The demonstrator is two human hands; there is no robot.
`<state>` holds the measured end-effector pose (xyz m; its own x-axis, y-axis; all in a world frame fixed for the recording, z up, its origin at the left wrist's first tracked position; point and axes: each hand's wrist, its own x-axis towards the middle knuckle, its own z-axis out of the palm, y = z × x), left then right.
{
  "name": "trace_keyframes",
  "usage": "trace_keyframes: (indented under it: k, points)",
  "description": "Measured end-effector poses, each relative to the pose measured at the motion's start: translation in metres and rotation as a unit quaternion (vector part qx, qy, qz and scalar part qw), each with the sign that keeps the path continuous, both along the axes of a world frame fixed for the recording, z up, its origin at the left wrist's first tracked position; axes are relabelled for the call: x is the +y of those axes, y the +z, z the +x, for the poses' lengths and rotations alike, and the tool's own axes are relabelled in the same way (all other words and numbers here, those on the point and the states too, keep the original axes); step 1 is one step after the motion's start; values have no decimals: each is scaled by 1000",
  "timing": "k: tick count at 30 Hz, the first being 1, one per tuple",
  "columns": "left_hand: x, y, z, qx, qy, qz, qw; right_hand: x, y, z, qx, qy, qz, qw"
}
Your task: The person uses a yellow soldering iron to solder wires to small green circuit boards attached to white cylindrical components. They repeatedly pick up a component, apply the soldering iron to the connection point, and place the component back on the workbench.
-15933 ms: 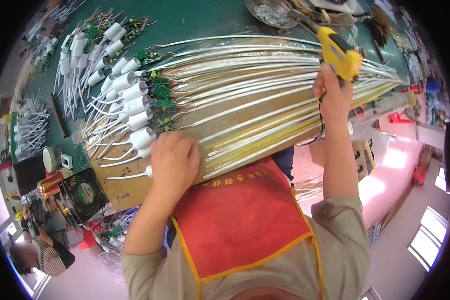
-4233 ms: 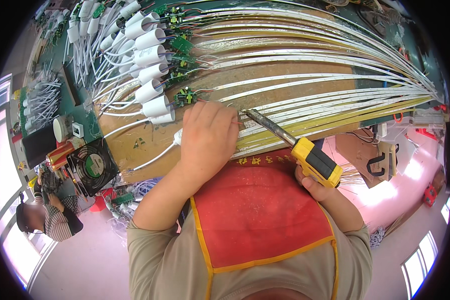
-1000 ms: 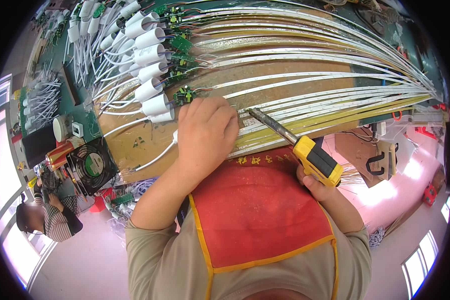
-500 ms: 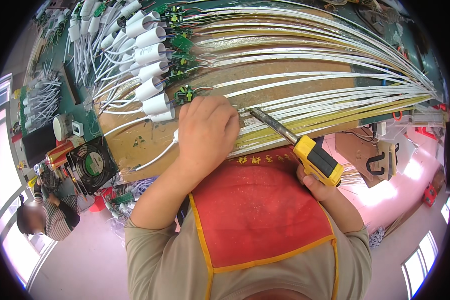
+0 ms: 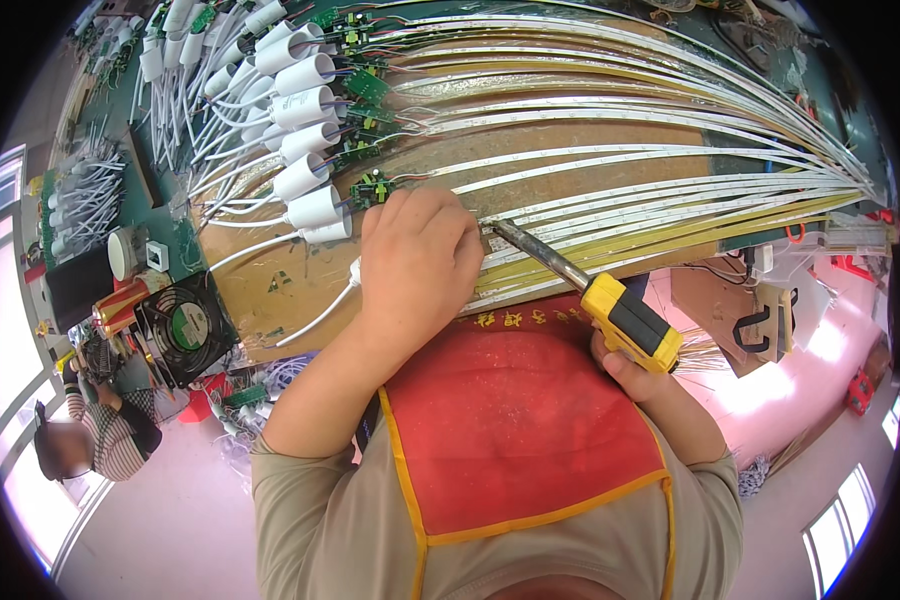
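Note:
My left hand (image 5: 418,262) rests knuckles-up on the brown work board (image 5: 270,290), fingers curled over the near end of a white light strip (image 5: 670,185) beside a small green circuit board (image 5: 375,188). What the fingers pinch is hidden under the hand. My right hand (image 5: 630,372) grips the yellow and black handle of a soldering iron (image 5: 610,300). Its metal tip (image 5: 498,228) points left and sits right by my left fingers, on the strip ends.
Many white and yellow light strips (image 5: 620,130) fan out to the right across the board. White cylindrical drivers with cables (image 5: 300,110) lie at the upper left. A small black fan (image 5: 185,325) and a copper-coloured reel (image 5: 120,308) stand at the left edge. Another person (image 5: 90,440) sits lower left.
The left hand has shifted slightly up and left on the strips over the last second. The iron's tip stays at the strip ends by the fingers.

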<state>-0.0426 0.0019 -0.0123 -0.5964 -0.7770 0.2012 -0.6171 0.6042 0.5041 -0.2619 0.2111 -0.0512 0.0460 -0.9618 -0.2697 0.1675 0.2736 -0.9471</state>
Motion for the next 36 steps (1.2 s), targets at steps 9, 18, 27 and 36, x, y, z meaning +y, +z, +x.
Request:
trace_keyframes:
  k: [9, 18, 27, 36]
  points:
    - [0, 0, 0, 1, 1, 1, 1000, 5, -5, 0, 14, -34, 6, 999]
    - [-1, 0, 0, -1, -1, -1, 1000, 10, -5, -1, -74, -52, 35, 995]
    - [-1, 1, 1, 1, -3, 2, 1000, 8, -1, -3, -31, -40, 45, 998]
    - [-1, -1, 1, 12, -7, -6, 1000, 10, -2, -1, -37, -53, 55, 996]
